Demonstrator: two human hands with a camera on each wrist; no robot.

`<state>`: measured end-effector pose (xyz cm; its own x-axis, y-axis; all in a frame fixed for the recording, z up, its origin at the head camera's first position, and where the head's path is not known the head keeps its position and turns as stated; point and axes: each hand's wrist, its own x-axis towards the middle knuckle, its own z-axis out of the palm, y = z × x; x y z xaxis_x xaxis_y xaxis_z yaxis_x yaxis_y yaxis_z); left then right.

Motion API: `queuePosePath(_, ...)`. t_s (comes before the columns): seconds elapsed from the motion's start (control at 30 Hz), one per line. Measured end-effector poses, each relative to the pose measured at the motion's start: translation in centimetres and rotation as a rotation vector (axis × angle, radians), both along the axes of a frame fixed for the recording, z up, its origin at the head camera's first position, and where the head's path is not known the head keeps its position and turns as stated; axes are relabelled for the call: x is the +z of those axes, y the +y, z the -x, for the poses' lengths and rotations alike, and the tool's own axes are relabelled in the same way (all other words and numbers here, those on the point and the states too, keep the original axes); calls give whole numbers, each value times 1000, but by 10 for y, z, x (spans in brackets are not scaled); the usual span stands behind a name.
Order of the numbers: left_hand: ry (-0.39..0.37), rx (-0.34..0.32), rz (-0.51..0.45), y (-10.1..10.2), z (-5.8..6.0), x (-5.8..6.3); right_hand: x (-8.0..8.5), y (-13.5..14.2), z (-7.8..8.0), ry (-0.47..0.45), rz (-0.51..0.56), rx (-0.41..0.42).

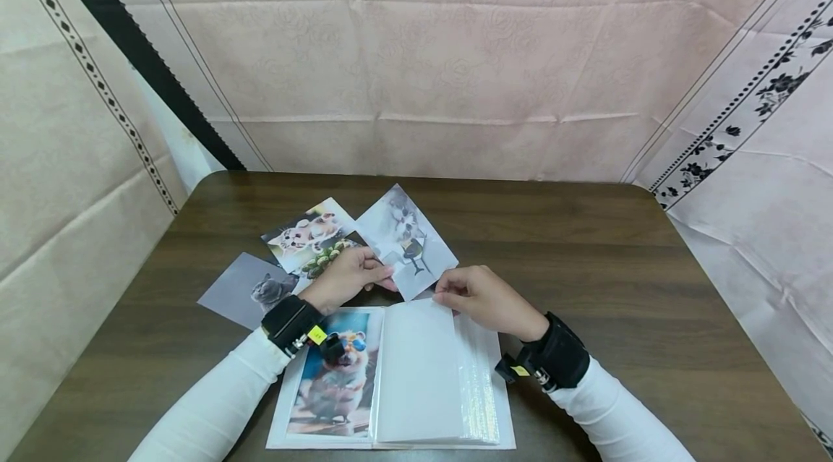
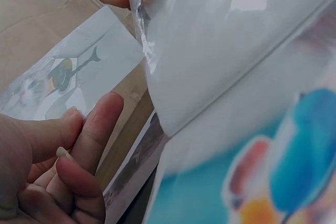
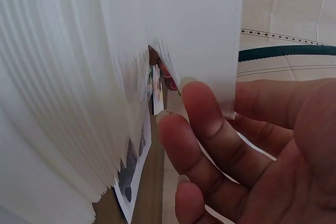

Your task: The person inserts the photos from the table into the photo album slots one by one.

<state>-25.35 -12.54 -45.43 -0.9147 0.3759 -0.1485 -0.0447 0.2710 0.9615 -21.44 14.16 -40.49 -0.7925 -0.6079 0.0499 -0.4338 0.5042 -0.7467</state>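
Observation:
My left hand (image 1: 348,275) pinches the lower corner of a photo print (image 1: 432,245) showing a pale animal with a glass-like object. In the left wrist view its thumb and forefinger press the print's edge (image 2: 113,40). My right hand (image 1: 491,303) pinches the top edge of a clear sleeve page (image 1: 416,375) in an open photo album (image 1: 507,433). From the right wrist, the sleeve (image 3: 205,19) appears lifted between thumb and fingers, its mouth slightly parted. The album's left page holds a picture (image 1: 335,397) of an animal in blue glasses.
Several loose prints lie left of the album, among them a pink-toned animal photo (image 1: 309,234) and a grey photo (image 1: 237,288), partly covered by my left wrist and hand. The brown table (image 1: 586,245) ends at a patterned cloth hanging (image 1: 455,71) behind.

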Motion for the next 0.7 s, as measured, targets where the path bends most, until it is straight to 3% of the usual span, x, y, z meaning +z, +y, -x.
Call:
queuePosePath(0.37, 10, -14, 12, 1, -1, 0, -1, -1, 0, 0, 1, -23)
queuePosePath(0.7, -18, -81, 19, -3, 0, -2, 2, -2, -2, -3, -10, -42)
